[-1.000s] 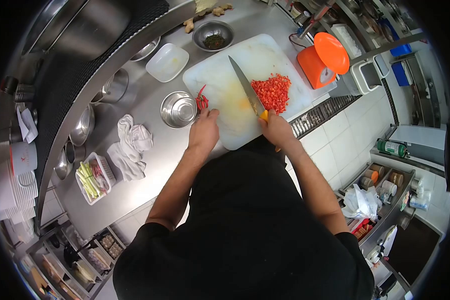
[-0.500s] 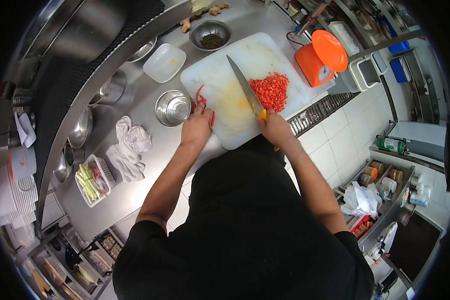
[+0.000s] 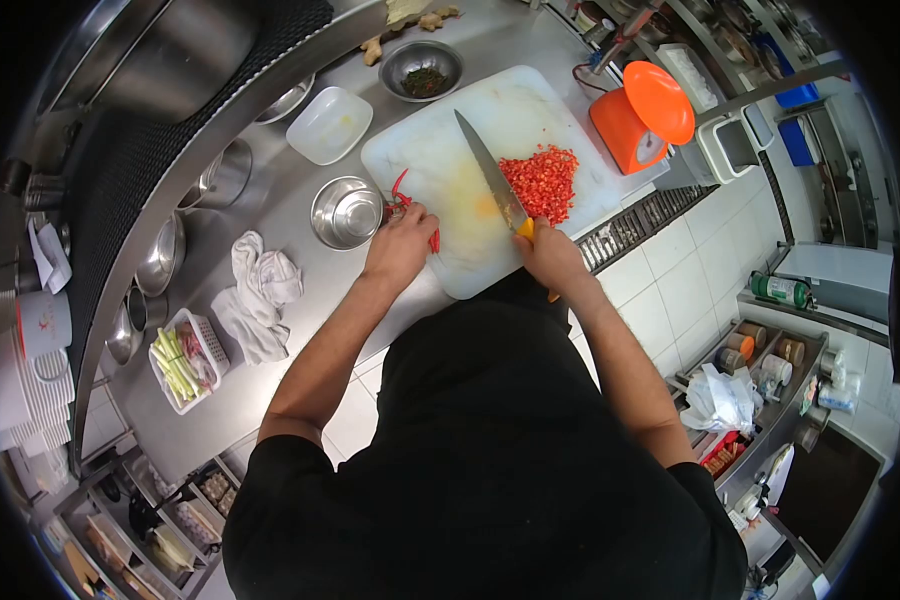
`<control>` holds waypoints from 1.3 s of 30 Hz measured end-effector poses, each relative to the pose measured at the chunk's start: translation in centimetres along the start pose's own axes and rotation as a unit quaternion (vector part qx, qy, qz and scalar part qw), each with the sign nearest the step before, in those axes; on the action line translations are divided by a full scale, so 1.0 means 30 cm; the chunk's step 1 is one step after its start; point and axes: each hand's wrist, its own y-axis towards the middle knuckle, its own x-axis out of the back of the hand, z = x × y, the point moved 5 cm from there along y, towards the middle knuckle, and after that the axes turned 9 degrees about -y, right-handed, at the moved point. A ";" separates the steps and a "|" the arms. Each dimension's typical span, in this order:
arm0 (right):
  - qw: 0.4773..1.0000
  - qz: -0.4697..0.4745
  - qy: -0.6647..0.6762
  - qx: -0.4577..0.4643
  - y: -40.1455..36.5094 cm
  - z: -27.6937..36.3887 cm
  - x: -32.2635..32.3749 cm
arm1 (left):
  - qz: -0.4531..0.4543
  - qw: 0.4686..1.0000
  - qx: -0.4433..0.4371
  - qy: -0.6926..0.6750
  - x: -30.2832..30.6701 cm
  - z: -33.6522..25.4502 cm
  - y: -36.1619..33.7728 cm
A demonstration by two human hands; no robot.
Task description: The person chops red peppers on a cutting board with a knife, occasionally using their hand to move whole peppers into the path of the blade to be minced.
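Note:
My right hand (image 3: 554,260) is closed round the yellow handle of a large kitchen knife (image 3: 490,172), whose blade lies over the white cutting board (image 3: 440,130). Beside the blade sits a heap of finely chopped red chilies (image 3: 540,182). At the board's left edge, my left hand (image 3: 401,243) has its fingers curled over a few whole red chilies (image 3: 400,186); some stick out above the fingers and on their right. The fingers partly hide them. Just left of that hand stands a round steel bowl (image 3: 346,213).
Behind the board are a white dish (image 3: 330,126), a steel bowl with dark green bits (image 3: 420,72) and pieces of ginger (image 3: 432,20). An orange scale (image 3: 642,118) stands at the right. A white cloth (image 3: 258,300) and a basket of green stalks (image 3: 192,362) lie at the left.
My left hand has shifted slightly right onto the board, and the chilies under it moved a little the same way. My right hand and the knife have stayed nearly still.

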 end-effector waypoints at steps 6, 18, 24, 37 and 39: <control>1.000 0.009 0.002 -0.007 0.002 -0.001 -0.002 | 0.013 1.000 -0.004 0.002 0.002 -0.020 0.011; 1.000 0.015 -0.007 -0.014 0.005 -0.003 0.002 | 0.106 0.988 -0.113 -0.025 -0.075 -0.116 0.085; 1.000 0.007 -0.010 -0.012 0.006 -0.004 -0.002 | 0.073 0.996 -0.051 -0.025 -0.059 -0.111 0.085; 1.000 0.017 0.001 -0.016 0.005 -0.004 0.003 | 0.047 0.986 0.144 -0.063 -0.059 -0.159 0.067; 1.000 0.013 -0.003 -0.016 0.003 0.000 0.006 | 0.037 0.988 0.139 -0.057 -0.064 -0.183 0.049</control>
